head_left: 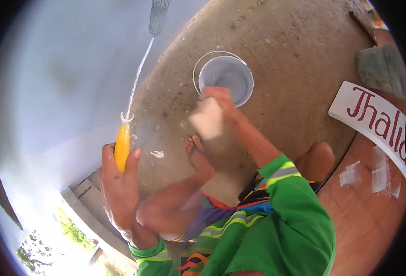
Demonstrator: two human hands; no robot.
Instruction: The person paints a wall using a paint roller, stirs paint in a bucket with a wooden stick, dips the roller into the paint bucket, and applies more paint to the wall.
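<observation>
My left hand is closed around the yellow handle of a paint roller. Its white-smeared metal rod runs up to a grey roller sleeve at the pale bluish wall, cut off by the top of the view. My right hand is over the near rim of a whitish bucket, fingers curled. A pale beige, squarish piece is at that hand, blurred by motion; whether it is a sponge, card or cloth I cannot tell. The bucket stands upright with its wire handle tipped to the left, and greyish white shows inside.
The pale wall fills the left side. Brown floor carries small white spots. On the right are a white board lettered in red, a greyish-green block-like object and a reddish surface with white paint strokes. My bare foot rests below the bucket.
</observation>
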